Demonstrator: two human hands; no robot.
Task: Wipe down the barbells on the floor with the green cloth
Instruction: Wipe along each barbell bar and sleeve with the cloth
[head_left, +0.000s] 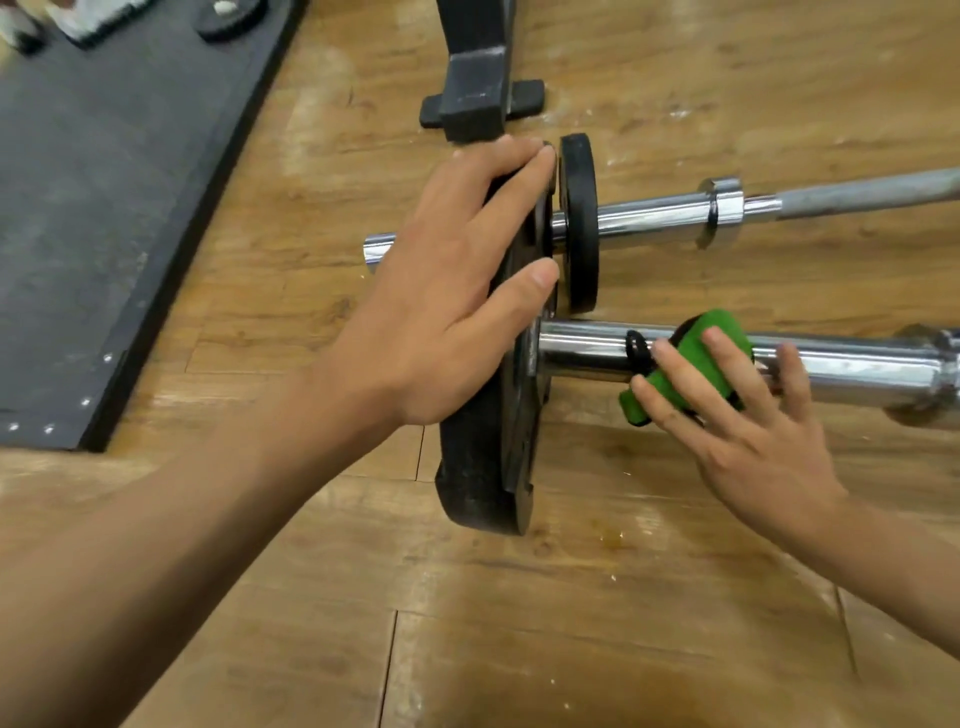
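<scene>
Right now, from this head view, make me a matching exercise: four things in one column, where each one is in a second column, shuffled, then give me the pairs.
Things
1. green cloth
2. large black plate
3. small black plate
4. black mat

Places
A. on the sleeve of the far barbell
B. pressed onto the near barbell by the right hand
C. flat on the floor, upper left
D. under the left hand, standing on edge

Pairs: 1-B, 2-D, 3-A, 4-C
</scene>
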